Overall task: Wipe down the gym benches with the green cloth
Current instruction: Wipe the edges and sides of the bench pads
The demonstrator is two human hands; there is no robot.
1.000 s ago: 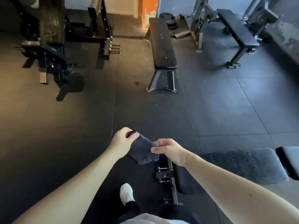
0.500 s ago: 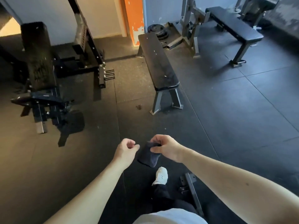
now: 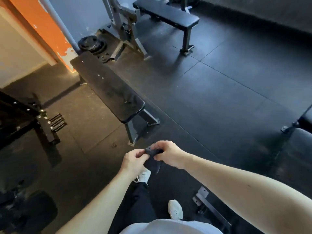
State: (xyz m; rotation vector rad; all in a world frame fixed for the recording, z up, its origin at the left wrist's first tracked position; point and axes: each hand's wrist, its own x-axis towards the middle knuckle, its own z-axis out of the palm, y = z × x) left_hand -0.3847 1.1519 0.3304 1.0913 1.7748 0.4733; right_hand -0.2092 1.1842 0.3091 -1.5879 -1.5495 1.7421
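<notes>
Both pinched onto the cloth (image 3: 153,166): left grip (image 3: 133,160) and right grip (image 3: 170,154), fabric bunched between them and hanging just below, reads dark here rather than green. Nearest flat bench (image 3: 109,88) ahead and left of the grips, well apart, untouched. Best to fold to a flat pad first, then wipe end to end in overlapping passes, one grip pressing flat.

A gym: flat benches (image 3: 108,88), weight plates (image 3: 92,45), rubber floor (image 3: 219,98).
</notes>
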